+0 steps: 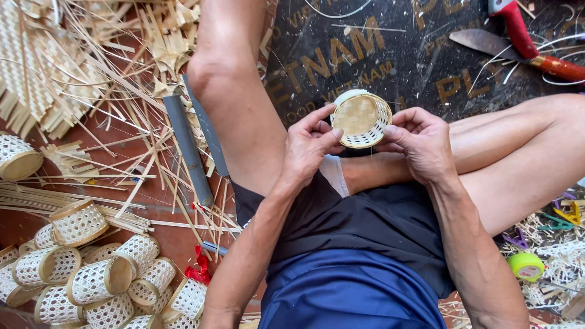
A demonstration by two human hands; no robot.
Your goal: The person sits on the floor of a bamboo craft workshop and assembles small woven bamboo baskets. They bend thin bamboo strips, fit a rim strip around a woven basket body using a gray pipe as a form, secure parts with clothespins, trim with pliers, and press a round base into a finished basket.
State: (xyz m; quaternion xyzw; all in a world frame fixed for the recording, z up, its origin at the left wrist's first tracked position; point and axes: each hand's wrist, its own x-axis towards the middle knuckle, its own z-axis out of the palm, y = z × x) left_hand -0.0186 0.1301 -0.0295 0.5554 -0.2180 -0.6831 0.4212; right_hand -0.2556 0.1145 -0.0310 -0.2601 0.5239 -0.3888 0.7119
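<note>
A small round woven bamboo basket is held tilted on its side between both hands, its woven base facing me. My left hand grips its left rim with thumb and fingers. My right hand holds the right rim, thumb pressed on the edge. Both hands hover above my crossed bare legs and dark shorts, over a dark printed mat.
A pile of finished small woven baskets lies at the lower left. Loose bamboo strips and woven sheets cover the upper left. A grey blade-like bar lies beside my left leg. A red-handled knife rests top right; a green tape roll sits right.
</note>
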